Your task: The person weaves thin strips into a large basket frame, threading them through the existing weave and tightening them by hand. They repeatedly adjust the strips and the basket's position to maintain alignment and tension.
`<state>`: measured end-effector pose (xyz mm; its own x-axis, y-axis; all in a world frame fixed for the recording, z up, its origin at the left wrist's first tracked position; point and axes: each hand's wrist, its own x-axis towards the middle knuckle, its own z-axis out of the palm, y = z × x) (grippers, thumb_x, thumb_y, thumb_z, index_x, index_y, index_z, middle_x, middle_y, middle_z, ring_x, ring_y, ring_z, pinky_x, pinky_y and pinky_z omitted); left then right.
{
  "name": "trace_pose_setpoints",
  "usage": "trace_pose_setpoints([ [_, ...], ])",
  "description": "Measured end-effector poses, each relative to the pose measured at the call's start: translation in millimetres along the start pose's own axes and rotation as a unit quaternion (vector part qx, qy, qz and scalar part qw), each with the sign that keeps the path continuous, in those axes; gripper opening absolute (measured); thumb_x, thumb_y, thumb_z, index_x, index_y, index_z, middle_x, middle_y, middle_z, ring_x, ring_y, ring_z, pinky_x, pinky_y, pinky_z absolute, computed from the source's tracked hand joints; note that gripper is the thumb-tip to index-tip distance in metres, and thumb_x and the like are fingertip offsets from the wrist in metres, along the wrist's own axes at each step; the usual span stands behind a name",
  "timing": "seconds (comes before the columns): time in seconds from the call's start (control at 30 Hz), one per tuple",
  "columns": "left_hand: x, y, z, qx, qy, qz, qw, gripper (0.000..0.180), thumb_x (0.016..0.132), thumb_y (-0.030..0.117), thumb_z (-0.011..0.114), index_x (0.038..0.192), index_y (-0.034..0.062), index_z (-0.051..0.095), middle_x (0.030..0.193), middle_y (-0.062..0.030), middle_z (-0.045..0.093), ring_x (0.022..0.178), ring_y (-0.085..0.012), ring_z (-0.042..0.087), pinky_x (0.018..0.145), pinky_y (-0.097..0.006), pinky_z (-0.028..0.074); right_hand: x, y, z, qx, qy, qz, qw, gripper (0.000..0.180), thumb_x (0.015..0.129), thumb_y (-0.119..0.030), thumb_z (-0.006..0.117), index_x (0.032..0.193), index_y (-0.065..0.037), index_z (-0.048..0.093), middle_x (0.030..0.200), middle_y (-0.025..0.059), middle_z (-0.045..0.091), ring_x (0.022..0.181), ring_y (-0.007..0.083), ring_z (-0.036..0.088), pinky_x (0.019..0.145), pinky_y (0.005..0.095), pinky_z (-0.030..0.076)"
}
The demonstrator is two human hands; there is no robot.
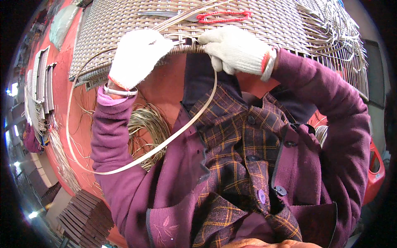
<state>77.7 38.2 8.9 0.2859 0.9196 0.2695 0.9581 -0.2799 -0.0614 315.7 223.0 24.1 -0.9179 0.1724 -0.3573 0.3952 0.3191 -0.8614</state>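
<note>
A woven wicker panel [264,18] in grey-brown strands lies in front of me, its near edge wrapped with strands. My left hand [138,58], in a white knit glove, is closed with thumb and forefinger pinching a pale flat weaving strand [178,42] at that edge. My right hand [240,51], gloved too, is closed over the same edge, its lower fingers curled beneath it. From under those fingers the strand hangs in a wide loop across my left sleeve and back up toward my left hand. Scissors [225,16] with red-wrapped handles rest on the panel beyond my hands.
Loose strand ends [335,33] fringe the panel's right side. A coiled bundle of strands [149,128] lies on the red floor [165,87] below the panel. More strands [62,157] and a slatted brown piece [84,217] are at left. A red plastic item [374,169] stands at right.
</note>
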Motion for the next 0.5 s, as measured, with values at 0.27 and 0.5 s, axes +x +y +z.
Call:
trace_pose_setpoints([
  [0.27,2.5,-13.7,18.0,0.041,-0.052,0.068,0.995,0.030,0.092,0.016,0.069,0.120,0.0160,0.077,0.111,-0.0053,0.075,0.104,-0.0281,0.071,0.091,-0.044,0.056,33.6,-3.2,3.6,0.082,-0.120,0.110,0.983,0.024,0.109,-0.021,0.053,0.116,-0.001,0.066,0.073,0.0076,0.070,0.052,0.0125,0.062,0.042,0.0296,0.047],
  [0.5,18.7,-8.9,42.1,0.059,0.004,0.082,0.995,0.019,0.095,0.020,0.068,0.110,0.0166,0.079,0.107,-0.0067,0.076,0.099,-0.0295,0.073,0.087,-0.045,0.058,33.3,12.9,4.3,0.277,-0.052,0.123,0.951,0.023,0.110,-0.024,0.059,0.099,-0.007,0.069,0.066,-0.0038,0.052,0.049,0.0068,0.046,0.041,0.0255,0.032],
])
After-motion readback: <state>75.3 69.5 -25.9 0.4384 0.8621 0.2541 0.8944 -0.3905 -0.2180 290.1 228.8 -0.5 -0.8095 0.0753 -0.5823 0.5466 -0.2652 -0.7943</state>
